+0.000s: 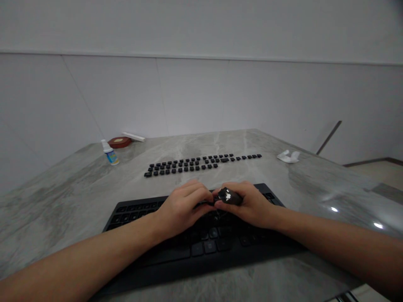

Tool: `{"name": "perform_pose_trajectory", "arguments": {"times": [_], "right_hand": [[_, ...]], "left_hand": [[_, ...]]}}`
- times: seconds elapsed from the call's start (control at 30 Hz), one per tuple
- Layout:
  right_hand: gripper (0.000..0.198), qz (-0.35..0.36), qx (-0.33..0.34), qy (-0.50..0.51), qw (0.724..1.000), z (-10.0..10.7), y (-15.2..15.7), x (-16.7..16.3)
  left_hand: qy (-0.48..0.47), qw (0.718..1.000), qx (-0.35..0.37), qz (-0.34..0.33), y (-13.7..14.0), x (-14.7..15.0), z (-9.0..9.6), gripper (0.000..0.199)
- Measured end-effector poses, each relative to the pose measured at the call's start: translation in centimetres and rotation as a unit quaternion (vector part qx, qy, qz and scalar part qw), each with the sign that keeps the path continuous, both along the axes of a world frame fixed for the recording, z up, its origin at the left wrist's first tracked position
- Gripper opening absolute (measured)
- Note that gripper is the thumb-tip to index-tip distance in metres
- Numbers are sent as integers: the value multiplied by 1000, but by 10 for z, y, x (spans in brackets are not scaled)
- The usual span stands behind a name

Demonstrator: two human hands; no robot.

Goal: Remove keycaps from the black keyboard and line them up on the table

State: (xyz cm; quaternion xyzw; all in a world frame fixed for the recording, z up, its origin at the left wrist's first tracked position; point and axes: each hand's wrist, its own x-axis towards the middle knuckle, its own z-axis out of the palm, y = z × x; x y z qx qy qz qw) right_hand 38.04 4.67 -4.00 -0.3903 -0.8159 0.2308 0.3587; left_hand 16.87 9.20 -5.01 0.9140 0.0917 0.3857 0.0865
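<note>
A black keyboard [176,266] lies in front of me; in its upper left, several key places look bare of caps. Above its middle, my right hand [248,203] is closed around a dark-handled tool [232,196], whose near end has pale worn patches. The tool's far end is hidden between the fingers. My left hand [185,205] is closed in a pinch right beside it, the fingertips almost touching those of the right. What the left fingers pinch, if anything, is too dark and small to name.
Beyond the keyboard, several black keycaps [186,169] stand in rows on the grey marbled table [126,180]. A spray bottle [110,153], a reddish-brown box [119,142] and a white strip [133,136] are at the back left. Crumpled white tissue [288,157] lies to the right.
</note>
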Motion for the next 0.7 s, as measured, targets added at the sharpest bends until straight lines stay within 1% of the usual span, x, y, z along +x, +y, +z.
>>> {"name": "perform_pose_trajectory", "arguments": {"times": [0.07,0.17,0.3,0.37,0.53,0.63,0.7], "right_hand": [[18,2,17,-4,1000,-1,0,1],[14,12,62,-10,998,-4,0,2],[22,13,131,-13,991,-5,-2,3],[22,19,161,-4,987,-4,-3,3],[23,34,234,7,972,-4,-5,0],[27,27,264,-12,964,-5,-6,1],[30,30,291,-30,956,-1,-6,6]], "left_hand": [[-1,1000,-4,-13,-1,0,1,3],[-12,1000,-2,-20,-2,0,2,2],[-35,999,-5,-23,-4,-1,2,5],[-43,999,-2,-22,-5,-2,2,8],[-26,999,-2,-35,-6,-3,-1,15],[-26,999,0,-38,-6,-2,-2,22],[-26,999,-10,-29,-6,-1,-3,31]]}}
